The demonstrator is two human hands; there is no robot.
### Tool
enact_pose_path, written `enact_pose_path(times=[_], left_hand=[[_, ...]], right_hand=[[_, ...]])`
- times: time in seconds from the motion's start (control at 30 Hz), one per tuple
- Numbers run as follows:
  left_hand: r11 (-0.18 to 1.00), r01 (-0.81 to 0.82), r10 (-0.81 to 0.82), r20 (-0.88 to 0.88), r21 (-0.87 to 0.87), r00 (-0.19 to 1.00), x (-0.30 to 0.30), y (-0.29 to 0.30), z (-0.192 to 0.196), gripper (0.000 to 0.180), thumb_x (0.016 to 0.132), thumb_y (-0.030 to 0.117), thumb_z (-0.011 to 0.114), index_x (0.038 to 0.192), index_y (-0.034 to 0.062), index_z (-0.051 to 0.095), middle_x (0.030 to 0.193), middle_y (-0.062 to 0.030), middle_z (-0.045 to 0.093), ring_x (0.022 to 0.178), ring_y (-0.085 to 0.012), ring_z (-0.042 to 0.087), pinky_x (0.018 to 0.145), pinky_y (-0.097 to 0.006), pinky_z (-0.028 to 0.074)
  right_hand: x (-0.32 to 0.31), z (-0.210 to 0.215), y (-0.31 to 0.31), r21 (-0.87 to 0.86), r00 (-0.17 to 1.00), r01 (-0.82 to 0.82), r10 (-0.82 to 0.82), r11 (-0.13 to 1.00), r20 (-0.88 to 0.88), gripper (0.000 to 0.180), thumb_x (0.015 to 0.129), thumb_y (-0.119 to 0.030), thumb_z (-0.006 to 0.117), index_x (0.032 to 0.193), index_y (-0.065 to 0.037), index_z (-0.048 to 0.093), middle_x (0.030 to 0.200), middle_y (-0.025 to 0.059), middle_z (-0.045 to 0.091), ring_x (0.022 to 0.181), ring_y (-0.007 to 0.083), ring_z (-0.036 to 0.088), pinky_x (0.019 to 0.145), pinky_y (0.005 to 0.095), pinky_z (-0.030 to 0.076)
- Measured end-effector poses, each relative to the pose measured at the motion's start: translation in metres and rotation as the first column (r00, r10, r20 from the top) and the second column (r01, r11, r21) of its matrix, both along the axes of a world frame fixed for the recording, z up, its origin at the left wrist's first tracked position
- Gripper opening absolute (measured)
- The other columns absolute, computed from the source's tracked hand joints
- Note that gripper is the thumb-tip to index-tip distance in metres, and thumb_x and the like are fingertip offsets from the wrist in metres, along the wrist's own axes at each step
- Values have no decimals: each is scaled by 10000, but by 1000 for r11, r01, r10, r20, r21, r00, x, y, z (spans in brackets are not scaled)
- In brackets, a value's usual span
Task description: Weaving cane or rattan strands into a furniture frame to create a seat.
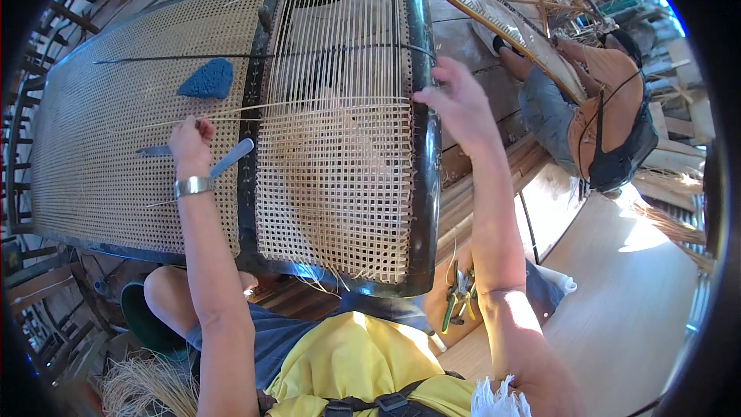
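A weaver bends over a dark-framed cane bench laid flat across the workshop, threading a pale cane strand across its right panel. The left hand, a metal watch on its wrist, has its fingers closed in a pinch on the strand's end at about nine o'clock of that panel. The right hand sits at three o'clock on the black frame rail, fingers loosely curled over the edge where the strand meets it; whether they actually grip the cane cannot be told.

The left panel looks fully woven in a tight pattern. On the right panel the lower half carries a crossed grid, while the upper half at twelve o'clock shows mostly lengthwise strands, so the crosswise weaving seems roughly half done.

A blue sponge and a blue-handled tool rest on the finished panel. Green-handled pliers lie on the floor at five o'clock. Another person works on a rattan frame at two o'clock.
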State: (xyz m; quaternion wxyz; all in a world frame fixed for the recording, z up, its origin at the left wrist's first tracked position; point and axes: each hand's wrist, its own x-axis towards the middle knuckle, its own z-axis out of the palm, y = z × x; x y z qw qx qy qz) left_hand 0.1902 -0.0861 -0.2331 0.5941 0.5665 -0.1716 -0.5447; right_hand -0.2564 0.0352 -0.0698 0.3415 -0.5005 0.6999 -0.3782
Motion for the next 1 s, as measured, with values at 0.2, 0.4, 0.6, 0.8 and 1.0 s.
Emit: enact_pose_path(times=[0.2,0.4,0.6,0.8,1.0], left_hand=[[953,88,-87,17,-291,996,-25,26,100,91,1011,118,618,958,47,596,900,-119,704,686,-124,615,601,-258,534],[720,299,-52,380,-627,923,-84,38,219,146,1025,179,643,1046,35,627,888,-91,730,667,-97,599,593,-245,497],[732,414,374,827,-542,421,-163,13,150,303,1039,323,625,1246,106,664,970,-36,758,623,-104,625,605,-264,521],[653,750,-569,584,-107,579,-237,59,93,280,1018,239,622,1220,53,681,797,-73,748,613,-116,651,563,-289,494],[639,766,-583,697,76,417,-261,63,64,267,989,225,657,1187,59,726,670,-27,701,602,-87,661,574,-264,493]], right_hand=[[46,13,-51,-40,977,-202,198,979,-74,580,1022,-375,624,1444,8,518,1372,136,623,1273,241,595,1073,369,474],[105,36,-80,-33,750,-628,617,777,237,343,1019,-331,660,1183,-34,709,977,61,736,867,130,670,788,267,552],[11,55,-49,-298,857,-257,359,919,369,195,984,-212,716,1042,-25,721,832,4,643,709,72,584,640,210,484],[-118,26,12,-174,659,429,-175,886,732,185,998,-171,690,1117,-33,724,845,15,643,721,76,576,660,239,499],[-60,3,-1,-71,997,26,-32,997,-75,186,946,-91,652,1083,-8,748,825,32,690,787,127,634,751,303,529]])
